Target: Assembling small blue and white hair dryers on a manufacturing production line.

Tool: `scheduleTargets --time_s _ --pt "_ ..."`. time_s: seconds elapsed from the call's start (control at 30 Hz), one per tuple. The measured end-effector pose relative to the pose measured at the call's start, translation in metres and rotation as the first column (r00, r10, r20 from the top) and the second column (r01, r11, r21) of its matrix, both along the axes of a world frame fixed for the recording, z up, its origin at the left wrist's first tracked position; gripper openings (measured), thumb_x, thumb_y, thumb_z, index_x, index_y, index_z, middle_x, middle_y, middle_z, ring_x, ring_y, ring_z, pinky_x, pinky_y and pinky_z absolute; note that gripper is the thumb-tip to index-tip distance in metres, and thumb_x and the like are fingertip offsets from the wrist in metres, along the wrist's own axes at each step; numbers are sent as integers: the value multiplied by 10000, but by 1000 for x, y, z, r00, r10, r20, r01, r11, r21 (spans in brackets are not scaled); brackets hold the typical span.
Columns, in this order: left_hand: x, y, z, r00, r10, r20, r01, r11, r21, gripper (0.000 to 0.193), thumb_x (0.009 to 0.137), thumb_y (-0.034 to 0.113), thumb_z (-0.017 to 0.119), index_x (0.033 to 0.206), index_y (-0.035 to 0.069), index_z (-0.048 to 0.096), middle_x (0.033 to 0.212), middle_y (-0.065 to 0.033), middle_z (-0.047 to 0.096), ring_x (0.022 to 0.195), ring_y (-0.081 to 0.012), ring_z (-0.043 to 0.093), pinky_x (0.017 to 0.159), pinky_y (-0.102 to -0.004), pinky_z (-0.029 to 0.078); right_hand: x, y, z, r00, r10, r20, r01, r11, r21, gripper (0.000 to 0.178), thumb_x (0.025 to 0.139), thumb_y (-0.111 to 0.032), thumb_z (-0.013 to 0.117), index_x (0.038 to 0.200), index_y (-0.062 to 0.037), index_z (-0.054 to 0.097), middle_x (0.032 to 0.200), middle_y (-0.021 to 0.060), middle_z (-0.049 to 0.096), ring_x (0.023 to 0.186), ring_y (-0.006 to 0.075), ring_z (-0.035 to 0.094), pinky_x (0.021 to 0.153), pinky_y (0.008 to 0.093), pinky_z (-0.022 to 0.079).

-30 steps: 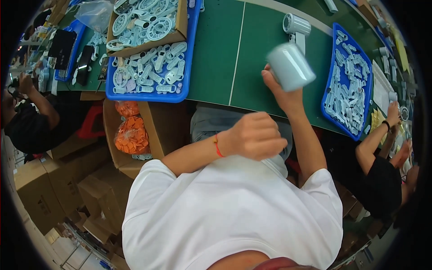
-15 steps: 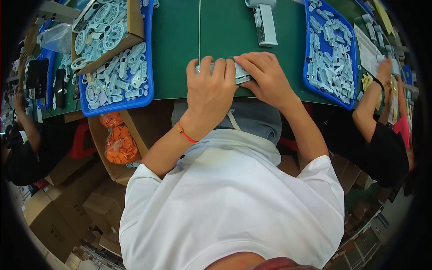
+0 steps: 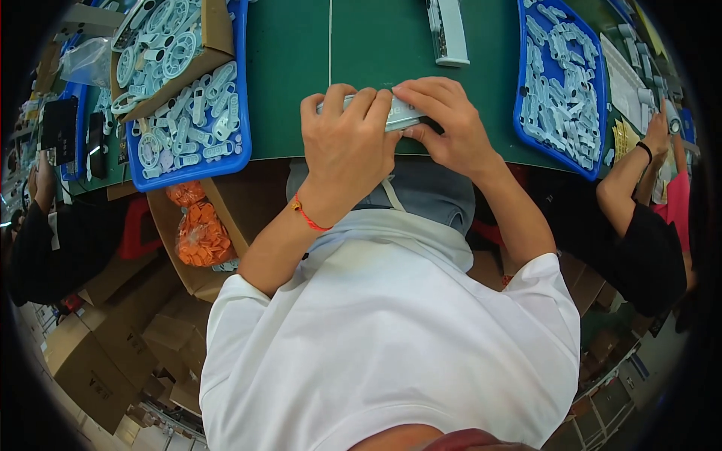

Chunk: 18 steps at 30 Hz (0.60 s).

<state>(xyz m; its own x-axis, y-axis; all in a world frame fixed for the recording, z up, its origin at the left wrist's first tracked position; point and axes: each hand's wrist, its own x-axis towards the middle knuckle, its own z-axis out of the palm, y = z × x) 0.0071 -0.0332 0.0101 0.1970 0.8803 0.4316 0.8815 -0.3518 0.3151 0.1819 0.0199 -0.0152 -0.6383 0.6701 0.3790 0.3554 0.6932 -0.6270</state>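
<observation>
At the near edge of the green table (image 3: 293,98), both my hands hold a long, pale grey-blue plastic casing (image 3: 402,114). My left hand (image 3: 347,139) is closed over its left part from above, fingers bent across the top, hiding much of it. At the casing's right end, my right hand (image 3: 451,124) grips with the thumb below and the fingers above. Farther off, a white elongated device (image 3: 449,34) with a dark strip along its side lies on the table, its far end cut off by the picture's edge.
On the left, a blue tray (image 3: 195,175) of pale plastic parts bears a cardboard box (image 3: 216,30) with ring-shaped pieces. Another blue tray (image 3: 519,113) of small parts stands right. Bagged orange pieces (image 3: 204,239) sit below the table. Co-workers' arms (image 3: 618,195) show at both sides.
The view has shifted slightly, so the white device sits higher in the picture. My hands stay on the casing, which is turned a little, showing more of its top.
</observation>
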Motion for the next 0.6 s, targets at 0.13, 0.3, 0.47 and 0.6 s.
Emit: scheduleTargets --time_s 0.13,0.3,0.47,0.6 --pt "-2 6 -12 981 -24 -195 36 998 60 386 595 192 736 916 30 597 833 -55 598 827 -222 532 725 -400 393 -6 -1 -2 992 -21 121 -3 980 198 536 640 -95 701 1149 -27 543 1094 109 559 1008 288 522 887 399 390" --pt "-1 2 1 972 -12 -236 0 999 -49 416 634 207 726 989 44 583 932 -59 608 872 -242 544 763 -389 390 -6 -1 -1 995 -44 92 15 956 292 525 647 -109 700 1139 -24 539 1055 122 559 986 291 526 869 403 394" --pt "-12 9 15 976 -102 -194 128 983 128 463 661 325 721 983 13 603 889 -101 592 883 -259 543 847 -425 395 -4 7 19 973 39 226 -49 998 38 550 651 -126 719 1155 -12 528 1042 122 556 973 268 535 852 352 412" --pt "-35 1 14 810 -69 583 -140 941 307 250 785 204 648 957 28 602 877 -118 590 809 -279 560 793 -379 426 7 -2 26 961 -184 -208 41 834 -550 507 796 -273 660 1184 9 498 1053 83 567 971 171 554 826 283 429"
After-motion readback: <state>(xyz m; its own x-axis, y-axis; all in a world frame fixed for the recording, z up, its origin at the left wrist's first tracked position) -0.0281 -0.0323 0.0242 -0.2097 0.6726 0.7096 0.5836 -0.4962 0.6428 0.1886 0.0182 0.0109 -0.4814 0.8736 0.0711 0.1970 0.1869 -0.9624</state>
